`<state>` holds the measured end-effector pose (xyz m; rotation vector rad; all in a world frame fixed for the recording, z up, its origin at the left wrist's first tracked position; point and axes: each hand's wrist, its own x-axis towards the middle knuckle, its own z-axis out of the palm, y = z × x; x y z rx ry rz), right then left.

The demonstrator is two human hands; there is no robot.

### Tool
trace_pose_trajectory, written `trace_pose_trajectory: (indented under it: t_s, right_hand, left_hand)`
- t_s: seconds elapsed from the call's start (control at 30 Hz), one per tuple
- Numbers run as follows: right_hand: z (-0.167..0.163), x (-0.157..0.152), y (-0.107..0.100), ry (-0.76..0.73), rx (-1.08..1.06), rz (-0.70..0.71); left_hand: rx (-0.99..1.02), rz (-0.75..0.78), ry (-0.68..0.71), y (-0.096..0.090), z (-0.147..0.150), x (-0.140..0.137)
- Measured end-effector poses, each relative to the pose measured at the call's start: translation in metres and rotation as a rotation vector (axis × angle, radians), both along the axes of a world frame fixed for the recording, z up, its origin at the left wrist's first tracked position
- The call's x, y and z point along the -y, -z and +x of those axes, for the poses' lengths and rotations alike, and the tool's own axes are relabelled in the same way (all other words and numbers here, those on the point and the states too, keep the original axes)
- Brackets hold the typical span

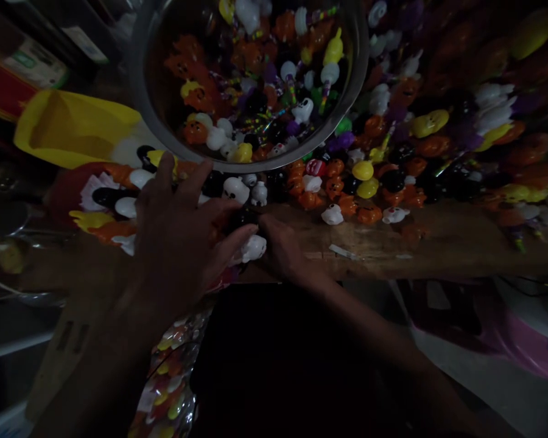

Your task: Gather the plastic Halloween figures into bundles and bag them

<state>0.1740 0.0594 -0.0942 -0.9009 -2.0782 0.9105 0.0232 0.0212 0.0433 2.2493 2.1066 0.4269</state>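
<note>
while the left hand spreads its fingers apart, a white toy lies between that thumb and the right hand, its fingers curled above the surface, on what i cannot tell.

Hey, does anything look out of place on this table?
Possibly the thin, flat, whitish strip lying on the brown wooden tabletop, near the small, glossy, multicoloured figures; it looks like a stray scrap.
</note>
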Motion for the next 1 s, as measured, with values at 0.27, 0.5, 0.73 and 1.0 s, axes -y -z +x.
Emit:
trace_pose_trajectory:
  t_s: [0.27, 0.5, 0.73, 1.0]
  right_hand:
    - [0.012, -0.004, 0.006, -0.184, -0.086, -0.004]
    - [0.011, -0.004, 0.009, -0.171, -0.139, -0.012]
    - [0.009, -0.002, 0.012, -0.15, -0.045, -0.002]
    - [0.016, -0.008, -0.006, -0.102, -0.118, -0.06]
  left_hand:
    - [-0.041, -0.048, 0.119, 0.008, -0.017, 0.001]
    - [-0.033, -0.069, 0.153, 0.009, -0.016, -0.004]
    - [0.017, -0.062, 0.207, 0.009, -0.018, -0.003]
    - [-0.005, -0.008, -0.012, 0.008, 0.001, 0.024]
